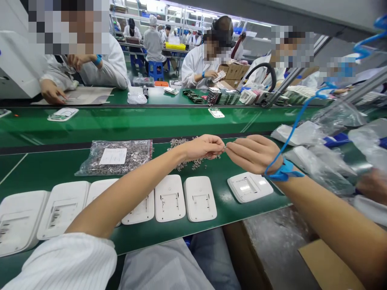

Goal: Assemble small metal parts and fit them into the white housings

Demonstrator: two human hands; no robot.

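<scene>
My left hand and my right hand meet fingertip to fingertip above the green bench, pinching a tiny metal part between them. Just behind and under the left hand lies a loose pile of small metal parts. A clear bag of the same parts with a white label lies to the left. Several white plastic housings sit in a row along the bench's near edge, and one more housing lies below my right hand. A blue wrist strap circles my right wrist.
A green conveyor belt runs across behind the bench, carrying white housings. Co-workers in white coats sit on its far side. Clear plastic bags pile up at the right. A cardboard box stands at the lower right.
</scene>
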